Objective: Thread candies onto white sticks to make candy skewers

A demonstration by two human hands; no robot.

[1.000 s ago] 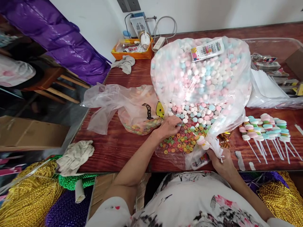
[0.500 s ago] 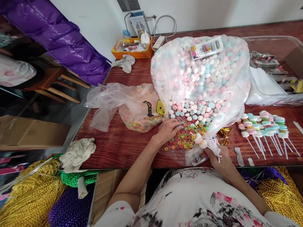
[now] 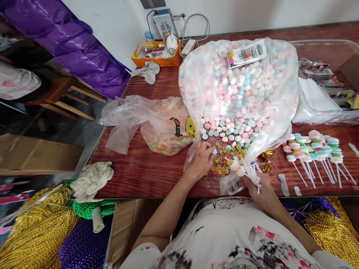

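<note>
My right hand (image 3: 260,186) is closed around a bunch of white sticks (image 3: 252,175). One stick in the bunch bears pastel and ring-shaped sweets (image 3: 235,165) at its far end. My left hand (image 3: 200,161) has its fingers curled, with a pale blue round sweet (image 3: 214,151) at the fingertips. Under and beside that hand lie small coloured ring sweets (image 3: 224,153) on clear plastic. Just beyond are loose pink, white and blue round sweets (image 3: 232,129), at the mouth of a big clear bag (image 3: 238,86) full of the same kind.
Finished-looking sweet skewers (image 3: 314,147) lie in a row at right, near gold twist ties (image 3: 266,160). Behind them stands a clear tray (image 3: 322,117) with white sticks. At left are a bag of ring sweets (image 3: 168,140), a crumpled cloth (image 3: 92,181) and an orange box (image 3: 157,61).
My left hand has shifted slightly and its fingers have curled in, and a blue sweet now shows at the fingertips. My right hand keeps its hold on the sticks.
</note>
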